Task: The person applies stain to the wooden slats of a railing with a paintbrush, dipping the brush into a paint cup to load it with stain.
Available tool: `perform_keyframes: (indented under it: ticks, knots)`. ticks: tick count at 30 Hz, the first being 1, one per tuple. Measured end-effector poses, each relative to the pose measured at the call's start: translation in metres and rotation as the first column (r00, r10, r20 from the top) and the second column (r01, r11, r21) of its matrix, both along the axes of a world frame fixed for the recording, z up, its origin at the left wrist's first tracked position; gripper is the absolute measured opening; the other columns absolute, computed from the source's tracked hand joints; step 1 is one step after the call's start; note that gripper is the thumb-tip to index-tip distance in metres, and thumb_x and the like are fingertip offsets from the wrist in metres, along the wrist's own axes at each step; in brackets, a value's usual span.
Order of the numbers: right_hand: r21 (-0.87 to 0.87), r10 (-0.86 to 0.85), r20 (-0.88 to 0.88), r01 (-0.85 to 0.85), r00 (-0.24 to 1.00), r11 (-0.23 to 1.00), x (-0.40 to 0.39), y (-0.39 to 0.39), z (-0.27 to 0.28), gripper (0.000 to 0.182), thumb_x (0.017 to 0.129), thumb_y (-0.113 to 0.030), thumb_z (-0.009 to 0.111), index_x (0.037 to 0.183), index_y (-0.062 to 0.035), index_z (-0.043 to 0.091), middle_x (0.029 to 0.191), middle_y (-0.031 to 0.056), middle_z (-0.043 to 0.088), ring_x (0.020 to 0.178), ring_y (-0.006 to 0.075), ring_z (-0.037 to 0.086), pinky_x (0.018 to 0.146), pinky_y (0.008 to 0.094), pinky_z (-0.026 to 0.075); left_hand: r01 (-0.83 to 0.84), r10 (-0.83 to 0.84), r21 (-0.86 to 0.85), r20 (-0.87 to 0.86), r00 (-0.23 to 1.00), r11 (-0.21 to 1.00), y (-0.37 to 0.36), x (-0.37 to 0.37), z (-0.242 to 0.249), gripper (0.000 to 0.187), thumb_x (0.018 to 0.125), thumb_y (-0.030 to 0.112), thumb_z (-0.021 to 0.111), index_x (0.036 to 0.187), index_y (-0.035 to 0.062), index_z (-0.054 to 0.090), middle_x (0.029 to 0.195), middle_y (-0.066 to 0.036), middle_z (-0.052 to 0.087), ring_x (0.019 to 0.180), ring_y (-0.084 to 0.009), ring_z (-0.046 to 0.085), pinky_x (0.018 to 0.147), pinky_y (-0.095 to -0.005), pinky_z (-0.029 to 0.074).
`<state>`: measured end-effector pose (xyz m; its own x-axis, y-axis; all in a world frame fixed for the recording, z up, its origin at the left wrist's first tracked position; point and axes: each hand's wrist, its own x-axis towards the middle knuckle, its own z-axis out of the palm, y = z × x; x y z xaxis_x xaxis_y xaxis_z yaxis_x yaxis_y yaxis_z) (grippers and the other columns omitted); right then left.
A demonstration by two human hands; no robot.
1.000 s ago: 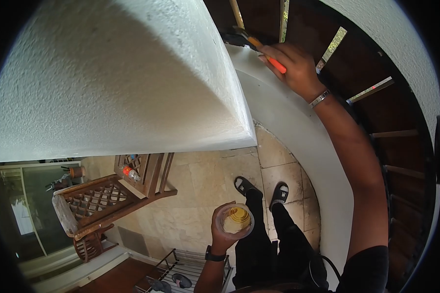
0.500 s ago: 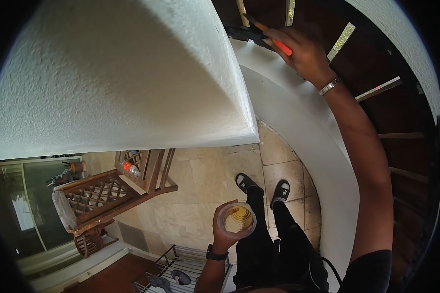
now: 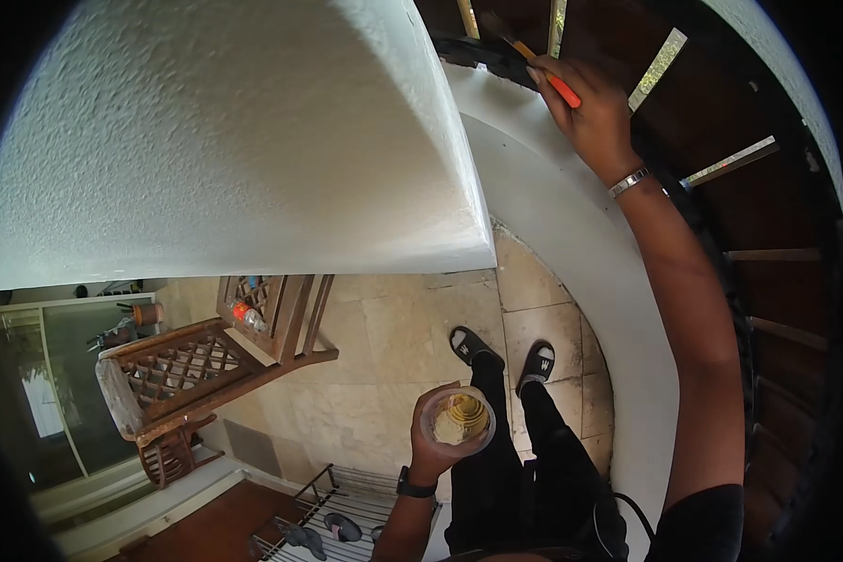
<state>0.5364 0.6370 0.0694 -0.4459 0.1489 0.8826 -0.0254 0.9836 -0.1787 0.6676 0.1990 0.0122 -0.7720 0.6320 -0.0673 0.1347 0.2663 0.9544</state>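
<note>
A thin brush (image 3: 559, 86) with an orange handle is gripped in my right hand (image 3: 594, 110), raised at the upper right. The brush's dark tip points up and left, close to the dark curved rail (image 3: 487, 56) of the staircase; whether it touches cannot be made out. Low in the middle, my left hand (image 3: 428, 461) is wrapped round a clear round cup (image 3: 457, 421) with some yellowish liquid in it. The cup is seen from above, over my left leg.
A rough white wall (image 3: 253, 140) fills the upper left. Wooden lattice furniture (image 3: 187, 375) stands at the left, with a bottle (image 3: 248, 315) on it. A metal rack (image 3: 347, 506) holding footwear is below. Dark stair treads (image 3: 777, 290) curve down the right side.
My right hand and the brush have moved slightly right and down. The left hand with the cup has barely shifted.
</note>
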Motion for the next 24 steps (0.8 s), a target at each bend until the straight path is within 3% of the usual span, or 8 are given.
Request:
perform_keyframes:
  ticks: [5, 7, 11, 14, 16, 17, 20, 24]
  knots:
    - [0.017, 0.03, -0.101, -0.029, 0.994, 0.999, 0.007, 0.009, 0.031, 0.02, 0.085, -0.017, 0.076, 0.103, -0.0092, 0.07, 0.084, 0.0076, 0.068, 0.07, 0.0255, 0.065, 0.064, 0.0352, 0.052, 0.008, -0.008, -0.012, 0.005, 1.0, 1.0, -0.002, 0.001, 0.005, 0.081, 0.061, 0.004, 0.09, 0.127, 0.0023, 0.043, 0.127, -0.02, 0.055, 0.117, -0.0283, 0.059, 0.1, -0.0409, 0.051]
    - [0.005, 0.067, -0.221, -0.068, 0.973, 0.998, 0.01, 0.006, 0.041, 0.022, 0.088, -0.01, 0.072, 0.109, -0.0046, 0.07, 0.096, 0.008, 0.072, 0.082, 0.0205, 0.068, 0.07, 0.0305, 0.054, 0.005, -0.005, -0.006, -0.031, 0.999, 1.0, -0.003, 0.001, 0.005, 0.081, 0.061, 0.004, 0.09, 0.127, 0.002, 0.043, 0.127, -0.02, 0.055, 0.117, -0.0278, 0.059, 0.099, -0.0404, 0.052]
    - [-0.025, 0.144, -0.152, -0.149, 0.978, 0.988, -0.009, -0.004, 0.049, 0.021, 0.089, -0.007, 0.072, 0.109, -0.0023, 0.07, 0.098, 0.009, 0.072, 0.085, 0.0191, 0.068, 0.072, 0.0294, 0.054, -0.034, 0.034, 0.031, 0.025, 0.999, 0.999, -0.001, 0.005, 0.002, 0.077, 0.063, 0.006, 0.09, 0.127, 0.0009, 0.047, 0.126, -0.016, 0.057, 0.116, -0.0245, 0.059, 0.101, -0.0374, 0.049]
    - [0.072, 0.048, -0.057, -0.044, 0.997, 0.996, -0.012, -0.005, 0.061, 0.03, 0.084, -0.009, 0.075, 0.114, -0.0048, 0.069, 0.097, 0.0112, 0.067, 0.081, 0.0247, 0.064, 0.071, 0.0352, 0.055, -0.015, 0.01, 0.053, 0.087, 0.996, 0.999, 0.004, 0.006, 0.002, 0.077, 0.063, 0.007, 0.091, 0.128, 0.0017, 0.047, 0.126, -0.015, 0.056, 0.116, -0.0245, 0.059, 0.101, -0.0374, 0.048]
    - [-0.126, -0.003, -0.299, -0.036, 0.954, 0.991, -0.008, -0.012, 0.059, 0.02, 0.092, -0.008, 0.068, 0.111, -0.0024, 0.069, 0.098, 0.014, 0.07, 0.085, 0.0273, 0.068, 0.074, 0.0345, 0.053, 0.017, -0.018, 0.018, 0.032, 0.999, 1.0, 0.003, 0.006, 0.001, 0.078, 0.063, 0.008, 0.091, 0.128, 0.0024, 0.047, 0.128, -0.015, 0.055, 0.118, -0.025, 0.058, 0.102, -0.038, 0.048]
    - [-0.118, -0.097, -0.277, 0.066, 0.956, 0.991, -0.001, -0.012, 0.049, 0.024, 0.087, -0.004, 0.073, 0.11, -0.0031, 0.07, 0.098, 0.01, 0.072, 0.085, 0.0207, 0.069, 0.073, 0.0295, 0.054, 0.016, -0.017, 0.018, 0.032, 0.999, 1.0, 0.002, 0.007, 0.0, 0.078, 0.063, 0.008, 0.091, 0.128, 0.0024, 0.047, 0.128, -0.015, 0.055, 0.118, -0.025, 0.058, 0.102, -0.038, 0.048]
    - [-0.147, -0.163, -0.472, 0.106, 0.866, 0.984, 0.019, -0.022, 0.035, 0.021, 0.084, -0.008, 0.076, 0.105, -0.007, 0.071, 0.081, 0.0081, 0.067, 0.071, 0.0257, 0.063, 0.067, 0.0331, 0.052, -0.003, -0.004, 0.067, 0.106, 0.994, 0.998, 0.004, 0.008, -0.002, 0.078, 0.063, 0.008, 0.091, 0.128, 0.0026, 0.047, 0.129, -0.015, 0.055, 0.118, -0.0254, 0.058, 0.103, -0.0384, 0.047]
    - [-0.074, -0.122, -0.477, 0.099, 0.87, 0.992, 0.015, -0.033, 0.03, 0.026, 0.082, -0.006, 0.077, 0.106, -0.0079, 0.072, 0.083, 0.0072, 0.066, 0.076, 0.0252, 0.064, 0.069, 0.0337, 0.052, 0.023, -0.028, 0.053, 0.086, 0.996, 0.998, 0.002, 0.003, 0.003, 0.078, 0.063, 0.007, 0.091, 0.128, 0.0025, 0.047, 0.128, -0.015, 0.055, 0.119, -0.0256, 0.058, 0.103, -0.0385, 0.047]
